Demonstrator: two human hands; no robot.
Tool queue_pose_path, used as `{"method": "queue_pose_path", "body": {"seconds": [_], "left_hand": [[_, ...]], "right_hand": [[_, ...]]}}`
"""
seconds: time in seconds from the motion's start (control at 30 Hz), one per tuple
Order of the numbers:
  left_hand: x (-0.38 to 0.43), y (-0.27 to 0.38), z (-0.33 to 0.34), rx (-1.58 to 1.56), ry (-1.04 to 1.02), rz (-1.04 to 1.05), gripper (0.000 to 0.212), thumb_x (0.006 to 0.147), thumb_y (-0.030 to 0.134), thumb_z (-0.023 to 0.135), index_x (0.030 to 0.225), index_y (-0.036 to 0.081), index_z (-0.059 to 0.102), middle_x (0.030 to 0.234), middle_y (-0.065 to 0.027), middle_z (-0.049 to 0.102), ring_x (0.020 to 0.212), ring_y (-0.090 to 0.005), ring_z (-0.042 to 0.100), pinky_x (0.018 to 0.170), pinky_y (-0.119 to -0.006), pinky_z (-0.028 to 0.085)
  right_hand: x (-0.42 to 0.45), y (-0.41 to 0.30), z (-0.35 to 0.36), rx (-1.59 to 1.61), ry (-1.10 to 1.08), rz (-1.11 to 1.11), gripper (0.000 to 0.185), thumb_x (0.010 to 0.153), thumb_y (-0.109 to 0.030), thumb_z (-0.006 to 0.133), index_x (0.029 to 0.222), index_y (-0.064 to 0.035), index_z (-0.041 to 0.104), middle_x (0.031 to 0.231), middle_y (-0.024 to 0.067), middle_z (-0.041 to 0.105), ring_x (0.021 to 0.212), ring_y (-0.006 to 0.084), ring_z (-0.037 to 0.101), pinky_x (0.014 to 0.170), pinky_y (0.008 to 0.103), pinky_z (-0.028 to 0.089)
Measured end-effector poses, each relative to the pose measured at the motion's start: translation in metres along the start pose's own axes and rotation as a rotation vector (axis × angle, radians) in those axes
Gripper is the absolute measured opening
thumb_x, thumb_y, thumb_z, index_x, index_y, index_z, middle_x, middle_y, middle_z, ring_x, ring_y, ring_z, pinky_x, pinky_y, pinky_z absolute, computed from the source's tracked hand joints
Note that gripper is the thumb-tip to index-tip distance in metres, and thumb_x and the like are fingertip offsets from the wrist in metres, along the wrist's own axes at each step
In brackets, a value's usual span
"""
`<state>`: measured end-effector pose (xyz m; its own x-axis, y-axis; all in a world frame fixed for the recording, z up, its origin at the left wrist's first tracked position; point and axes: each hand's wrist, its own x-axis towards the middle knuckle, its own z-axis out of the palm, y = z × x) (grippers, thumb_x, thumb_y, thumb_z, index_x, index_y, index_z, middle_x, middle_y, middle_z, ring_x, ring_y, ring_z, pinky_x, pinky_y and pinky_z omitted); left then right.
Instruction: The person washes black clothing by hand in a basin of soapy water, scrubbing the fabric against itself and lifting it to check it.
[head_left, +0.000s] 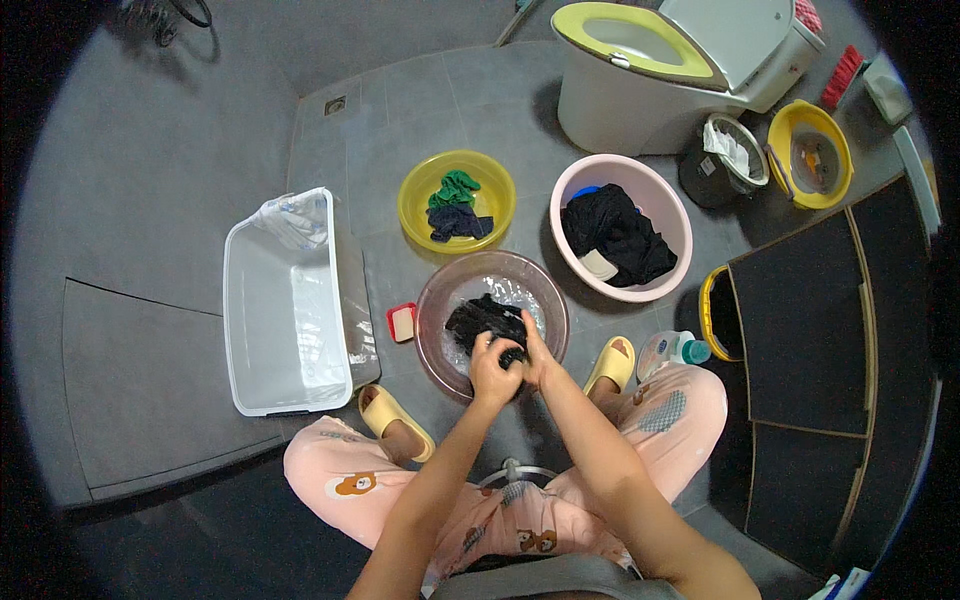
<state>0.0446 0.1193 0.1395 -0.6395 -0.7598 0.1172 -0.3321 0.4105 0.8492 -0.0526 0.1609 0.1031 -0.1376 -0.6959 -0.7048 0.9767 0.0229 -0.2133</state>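
A translucent pinkish basin (430, 360) holding water stands on the floor between my feet. Wet black cloth (480, 319) lies in it, part of it bunched up between my two hands at the near side of the basin. My left hand (496, 371) has its fingers curled around the cloth from the left. On the right, my right hand (537, 352) presses against the same cloth, fingers pointing away from me. A bar of soap (403, 324) in a red dish lies on the floor just left of the basin.
Behind stand a yellow basin (412, 225) with green and dark cloths and a pink basin (682, 240) with black clothing. A white-rimmed tub (289, 330) is at left; a bottle with a teal cap (696, 352) stands near my right foot. Farther back are a toilet (615, 116) and a bin (701, 176).
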Motion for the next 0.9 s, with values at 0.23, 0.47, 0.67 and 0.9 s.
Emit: {"method": "queue_pose_path", "body": {"seconds": [0.23,0.47,0.67,0.9], "left_hand": [[0.013,-0.010,-0.006,0.065,0.068,0.041,0.024,0.070,0.026,0.061,0.080,0.006,0.053,0.091,-0.0147,0.050,0.083,-0.0332,0.051,0.070,-0.040,0.042],[0.009,-0.012,-0.001,0.012,0.089,0.321,0.028,0.075,0.023,0.056,0.093,0.003,0.049,0.100,-0.0161,0.048,0.095,-0.0356,0.045,0.084,-0.044,0.032],[0.013,0.002,-0.006,-0.037,0.113,0.333,0.021,0.070,0.010,0.060,0.059,0.002,0.044,0.061,-0.0123,0.048,0.058,-0.0319,0.049,0.053,-0.038,0.038],[0.019,-0.022,-0.005,-0.651,0.052,-0.331,0.033,0.078,0.019,0.057,0.054,0.001,0.044,0.054,-0.0050,0.049,0.053,-0.0204,0.049,0.056,-0.032,0.038]], "right_hand": [[0.023,0.035,-0.007,-0.219,0.288,-0.263,0.022,0.081,-0.024,0.050,0.086,-0.0047,0.058,0.081,0.0069,0.058,0.063,0.0197,0.054,0.057,0.0329,0.044],[-0.018,0.007,0.025,0.042,0.070,-0.079,0.041,0.078,-0.045,0.050,0.091,-0.0068,0.055,0.085,0.0061,0.056,0.080,0.0188,0.054,0.073,0.0339,0.045],[-0.017,0.018,0.026,-0.009,0.157,-0.134,0.036,0.080,-0.042,0.056,0.086,-0.0060,0.057,0.078,0.0059,0.056,0.071,0.0167,0.055,0.066,0.0320,0.045],[0.008,0.040,0.020,-0.544,0.308,-0.686,0.029,0.081,-0.029,0.058,0.081,-0.0005,0.060,0.078,0.0057,0.059,0.065,0.0143,0.053,0.062,0.0296,0.044]]}}
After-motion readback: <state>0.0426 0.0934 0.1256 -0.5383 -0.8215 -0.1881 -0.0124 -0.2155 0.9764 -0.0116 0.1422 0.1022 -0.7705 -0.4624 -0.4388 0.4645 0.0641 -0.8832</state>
